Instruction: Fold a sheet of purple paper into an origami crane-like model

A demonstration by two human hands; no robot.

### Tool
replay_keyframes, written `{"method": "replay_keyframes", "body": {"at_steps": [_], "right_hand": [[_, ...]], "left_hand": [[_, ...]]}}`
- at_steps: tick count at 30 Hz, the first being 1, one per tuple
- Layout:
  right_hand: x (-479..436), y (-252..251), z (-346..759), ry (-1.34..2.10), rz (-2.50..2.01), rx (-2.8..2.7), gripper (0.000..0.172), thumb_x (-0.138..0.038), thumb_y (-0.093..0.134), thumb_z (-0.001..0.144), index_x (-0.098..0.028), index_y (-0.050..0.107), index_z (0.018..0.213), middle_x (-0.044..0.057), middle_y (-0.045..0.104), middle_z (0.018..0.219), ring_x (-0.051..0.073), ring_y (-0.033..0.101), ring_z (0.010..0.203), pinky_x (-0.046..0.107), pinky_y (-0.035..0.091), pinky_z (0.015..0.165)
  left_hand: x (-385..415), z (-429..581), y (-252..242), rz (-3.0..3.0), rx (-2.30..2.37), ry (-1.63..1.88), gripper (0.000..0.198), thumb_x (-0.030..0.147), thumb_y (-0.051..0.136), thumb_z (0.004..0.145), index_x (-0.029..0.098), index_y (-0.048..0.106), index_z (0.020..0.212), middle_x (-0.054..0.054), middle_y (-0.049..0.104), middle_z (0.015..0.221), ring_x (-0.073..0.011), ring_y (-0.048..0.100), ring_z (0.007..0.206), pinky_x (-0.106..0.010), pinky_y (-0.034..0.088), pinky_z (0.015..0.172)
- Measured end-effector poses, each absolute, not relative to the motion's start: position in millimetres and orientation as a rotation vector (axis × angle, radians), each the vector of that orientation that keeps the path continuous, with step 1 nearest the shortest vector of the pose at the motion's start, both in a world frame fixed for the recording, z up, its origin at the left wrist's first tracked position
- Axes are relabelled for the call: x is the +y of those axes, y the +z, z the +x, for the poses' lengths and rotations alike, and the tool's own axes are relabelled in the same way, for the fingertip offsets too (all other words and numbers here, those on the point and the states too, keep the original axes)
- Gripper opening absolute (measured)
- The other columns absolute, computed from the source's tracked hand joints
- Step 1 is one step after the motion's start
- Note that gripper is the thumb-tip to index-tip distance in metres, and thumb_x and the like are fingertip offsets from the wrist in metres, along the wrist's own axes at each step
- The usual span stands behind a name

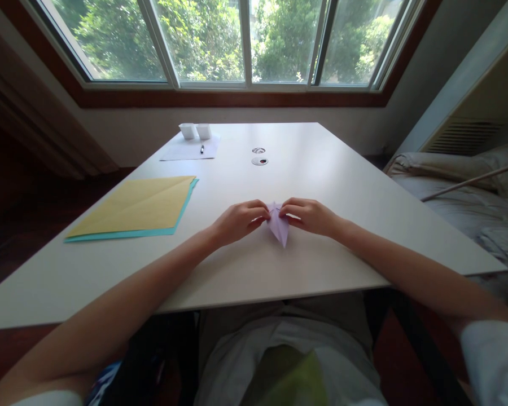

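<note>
Between my hands is a piece of folded purple paper, its pointed end toward me and its upper part partly covered by fingers. My left hand pinches its left side with thumb and fingertips. On the opposite edge, my right hand closes its fingers on the paper's right side. Both wrists are low over the white table. Fine folds under the fingertips are too small to make out.
Yellow paper lies over teal paper at the left. Farther back, a white sheet carries a black pen, with two small white containers near it. Two round discs lie mid-table. A sofa stands at the right.
</note>
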State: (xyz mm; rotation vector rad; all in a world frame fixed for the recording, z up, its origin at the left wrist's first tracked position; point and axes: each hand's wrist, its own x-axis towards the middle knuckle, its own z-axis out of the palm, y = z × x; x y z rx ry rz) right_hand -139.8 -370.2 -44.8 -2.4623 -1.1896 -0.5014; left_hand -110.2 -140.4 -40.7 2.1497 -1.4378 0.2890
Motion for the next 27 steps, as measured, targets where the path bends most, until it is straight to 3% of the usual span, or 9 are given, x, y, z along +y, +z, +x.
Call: {"method": "replay_keyframes", "body": {"at_steps": [8,16,20,27], "right_hand": [[-376,-42,-135,-0.23,-2.445,-1.268,0.02,-0.024,0.052,0.084,-0.019,0.067,0.095,0.006,0.068,0.096,0.017,0.058,0.091,0.03,0.045,0.083],[-367,-47,-130,-0.135,-2.377,-0.752,0.02,-0.029,0.053,0.081,-0.016,0.069,0.078,0.005,0.068,0.082,0.013,0.057,0.07,0.024,0.044,0.062],[-365,-52,-129,-0.159,-2.361,-0.626,0.02,-0.03,0.056,0.078,-0.015,0.068,0.074,0.004,0.065,0.074,0.011,0.054,0.063,0.023,0.041,0.06],[-365,-56,-126,-0.239,-2.386,-0.589,0.021,-0.034,0.059,0.076,-0.016,0.067,0.068,0.005,0.061,0.086,0.009,0.05,0.06,0.024,0.041,0.06]], "left_hand": [[-140,-99,-47,2.215,-1.494,0.193,0.018,0.015,0.052,0.08,0.019,0.068,0.087,-0.005,0.068,0.089,-0.0158,0.06,0.084,-0.028,0.046,0.08],[-141,-101,-44,2.187,-1.485,0.211,0.015,0.018,0.055,0.076,0.018,0.068,0.083,-0.004,0.068,0.088,-0.016,0.058,0.083,-0.029,0.044,0.081],[-145,-99,-48,2.206,-1.323,0.2,0.014,0.023,0.055,0.077,0.017,0.067,0.076,-0.004,0.068,0.081,-0.0149,0.058,0.075,-0.026,0.045,0.072],[-154,-98,-51,2.315,-0.999,0.054,0.02,0.027,0.053,0.077,0.013,0.067,0.072,-0.005,0.063,0.078,-0.0118,0.054,0.064,-0.022,0.04,0.06]]}}
